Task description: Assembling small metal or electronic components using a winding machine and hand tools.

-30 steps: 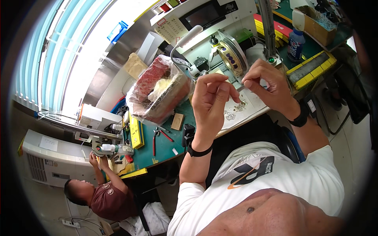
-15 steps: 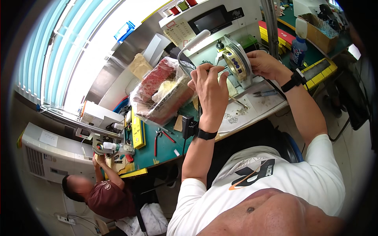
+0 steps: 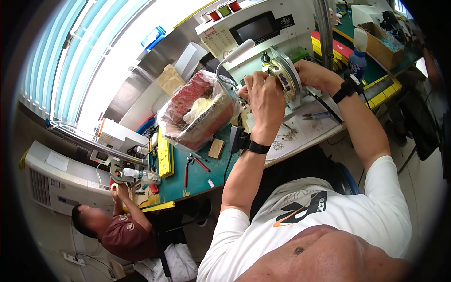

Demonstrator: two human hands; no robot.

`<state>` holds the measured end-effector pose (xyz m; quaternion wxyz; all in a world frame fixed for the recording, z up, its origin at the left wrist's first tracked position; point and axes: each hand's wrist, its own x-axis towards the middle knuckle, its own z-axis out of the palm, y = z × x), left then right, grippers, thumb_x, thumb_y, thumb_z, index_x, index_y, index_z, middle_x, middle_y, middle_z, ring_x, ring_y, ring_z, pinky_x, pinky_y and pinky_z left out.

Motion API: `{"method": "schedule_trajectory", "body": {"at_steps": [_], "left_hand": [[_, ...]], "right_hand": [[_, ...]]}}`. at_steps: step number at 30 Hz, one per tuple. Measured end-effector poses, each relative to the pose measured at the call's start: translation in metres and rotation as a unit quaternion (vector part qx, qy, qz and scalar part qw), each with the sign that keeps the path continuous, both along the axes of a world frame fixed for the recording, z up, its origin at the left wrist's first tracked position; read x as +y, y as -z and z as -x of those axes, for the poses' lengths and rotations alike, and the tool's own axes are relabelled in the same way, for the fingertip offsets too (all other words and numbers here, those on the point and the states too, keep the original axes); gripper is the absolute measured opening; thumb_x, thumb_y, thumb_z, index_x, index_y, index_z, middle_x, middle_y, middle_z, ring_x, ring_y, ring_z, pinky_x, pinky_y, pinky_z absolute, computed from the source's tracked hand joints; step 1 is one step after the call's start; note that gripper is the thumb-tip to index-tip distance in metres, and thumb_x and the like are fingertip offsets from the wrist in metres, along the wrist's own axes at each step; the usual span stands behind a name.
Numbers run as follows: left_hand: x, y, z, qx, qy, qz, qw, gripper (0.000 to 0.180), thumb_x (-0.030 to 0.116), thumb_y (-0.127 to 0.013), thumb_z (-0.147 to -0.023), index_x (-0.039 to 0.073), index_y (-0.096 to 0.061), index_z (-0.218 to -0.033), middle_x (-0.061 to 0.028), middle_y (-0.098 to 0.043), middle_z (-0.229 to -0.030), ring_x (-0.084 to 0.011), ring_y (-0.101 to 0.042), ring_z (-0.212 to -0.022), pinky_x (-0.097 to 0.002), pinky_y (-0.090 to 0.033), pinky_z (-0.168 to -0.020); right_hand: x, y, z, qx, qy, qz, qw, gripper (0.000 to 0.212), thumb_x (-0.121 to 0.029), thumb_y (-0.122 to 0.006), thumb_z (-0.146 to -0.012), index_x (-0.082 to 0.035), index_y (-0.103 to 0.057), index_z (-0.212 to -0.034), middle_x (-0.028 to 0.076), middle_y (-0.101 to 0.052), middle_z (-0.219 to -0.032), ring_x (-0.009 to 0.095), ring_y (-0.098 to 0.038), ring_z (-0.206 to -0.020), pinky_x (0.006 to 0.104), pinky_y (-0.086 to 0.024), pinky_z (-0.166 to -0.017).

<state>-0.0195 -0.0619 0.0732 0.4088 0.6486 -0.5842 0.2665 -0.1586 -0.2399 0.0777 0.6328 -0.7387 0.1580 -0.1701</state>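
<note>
Since half a second ago, our left grip [image 3: 265, 96] has moved in closer to the gold-faced wheel [image 3: 287, 79] and now overlaps its near left edge, while our right grip [image 3: 317, 76] has stayed at the wheel's far right side. Largest before us is the green counter [image 3: 197, 179], running from the left toward us, and at its back rises the white machine [image 3: 300, 40] with a dark screen [image 3: 253, 29] on its upper panel. To our left we see a co-worker [image 3: 129, 235] in a maroon shirt, both hands raised at another workplace. Between us and the window sits a red bin [image 3: 202, 128] wrapped in clear plastic, just left of our left grip. On the machine's front the wheel stands upright, dark purple spots along its face, between our two grips. Our left fingers are bunched, but we cannot tell what, if anything, they pinch; our right fingertips go behind the wheel's rim, so we cannot tell whether they are apart or together. Above our left grip leans a white lamp [image 3: 240, 50]. Smaller still, red-handled pliers [image 3: 186, 174] lie splayed on the counter, near a wooden block [image 3: 216, 148]. Smallest are the wire-like bits [image 3: 279, 144] on the white sheet below the wheel.
</note>
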Motion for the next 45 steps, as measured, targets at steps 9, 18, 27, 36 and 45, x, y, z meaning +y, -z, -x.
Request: {"method": "schedule_trajectory", "body": {"at_steps": [9, 18, 27, 36, 45], "left_hand": [[0.038, -0.008, -0.029, 0.346, 0.271, 0.077, 0.895, 0.007, 0.012, -0.063, -0.119, 0.005, -0.064, -0.116, -0.0141, -0.079, -0.134, -0.0201, -0.073, -0.119, -0.0375, -0.053, -0.106], [0.079, -0.012, -0.059, 0.308, 0.181, -0.001, 0.934, 0.012, 0.013, -0.072, -0.114, 0.002, -0.068, -0.112, -0.0061, -0.068, -0.098, -0.0141, -0.058, -0.076, -0.0329, -0.051, -0.070], [0.076, -0.012, -0.081, 0.043, 0.005, -0.090, 0.995, 0.009, 0.004, -0.077, -0.100, -0.003, -0.074, -0.104, -0.0181, -0.072, -0.105, -0.0391, -0.068, -0.099, -0.0466, -0.053, -0.090], [0.080, 0.025, -0.116, 0.369, 0.101, -0.198, 0.902, 0.014, 0.010, -0.076, -0.101, -0.003, -0.073, -0.104, -0.0089, -0.068, -0.076, -0.0187, -0.059, -0.064, -0.0339, -0.045, -0.062], [0.066, 0.013, -0.098, 0.134, -0.014, -0.099, 0.986, 0.026, 0.002, -0.065, -0.107, 0.006, -0.077, -0.130, -0.0133, -0.074, -0.131, -0.0342, -0.065, -0.126, -0.0490, -0.048, -0.113]], "right_hand": [[0.010, 0.025, 0.007, -0.092, 0.186, 0.291, 0.934, 0.021, -0.009, -0.077, -0.101, 0.000, -0.081, -0.120, 0.011, -0.078, -0.101, 0.021, -0.072, -0.087, 0.0366, -0.058, -0.085], [0.112, 0.038, 0.036, -0.198, 0.371, 0.457, 0.783, 0.024, -0.001, -0.074, -0.098, -0.004, -0.072, -0.122, 0.011, -0.069, -0.113, 0.030, -0.068, -0.105, 0.0429, -0.056, -0.094], [0.153, 0.074, 0.021, -0.058, 0.230, 0.411, 0.880, 0.018, -0.017, -0.078, -0.102, -0.004, -0.073, -0.113, 0.015, -0.070, -0.108, 0.038, -0.075, -0.097, 0.0481, -0.061, -0.082], [0.155, 0.073, 0.017, -0.070, 0.241, 0.360, 0.899, 0.020, -0.021, -0.079, -0.104, -0.002, -0.073, -0.110, 0.016, -0.074, -0.105, 0.038, -0.077, -0.093, 0.0465, -0.061, -0.081], [0.165, 0.049, 0.002, -0.106, 0.184, 0.152, 0.965, 0.026, -0.022, -0.076, -0.108, 0.003, -0.077, -0.116, 0.012, -0.077, -0.099, 0.017, -0.068, -0.078, 0.0345, -0.055, -0.072]]}}
